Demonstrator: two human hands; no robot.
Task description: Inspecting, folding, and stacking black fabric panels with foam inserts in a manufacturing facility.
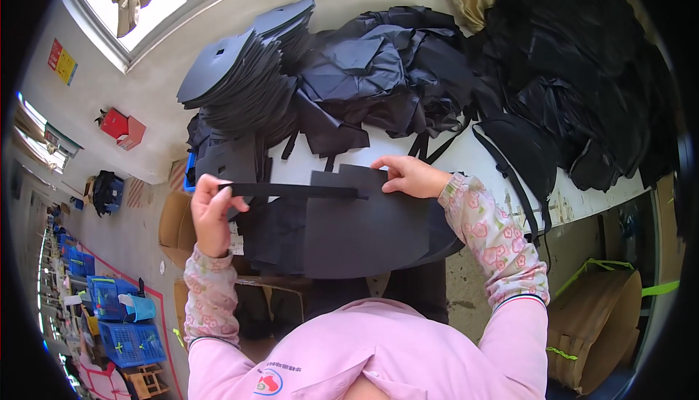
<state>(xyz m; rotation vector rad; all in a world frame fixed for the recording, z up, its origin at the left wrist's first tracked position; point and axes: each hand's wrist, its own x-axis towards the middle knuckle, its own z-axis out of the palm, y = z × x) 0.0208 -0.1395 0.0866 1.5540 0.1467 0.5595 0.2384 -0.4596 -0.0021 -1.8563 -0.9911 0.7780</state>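
Two hands are handling a dark grey panel (368,232) at the near edge of the white bench (582,205). The left hand's (212,214) thumb and fingers are pinching the left end of a black strap (291,190), which is stretching rightward onto the panel. The right hand's (408,175) thumb and fingers are pinching the panel's far edge. Beyond, stacked dark sheets (233,72) are standing far left, crumpled black fabric (349,72) is lying beside them, and a black bag (520,156) is resting at right.
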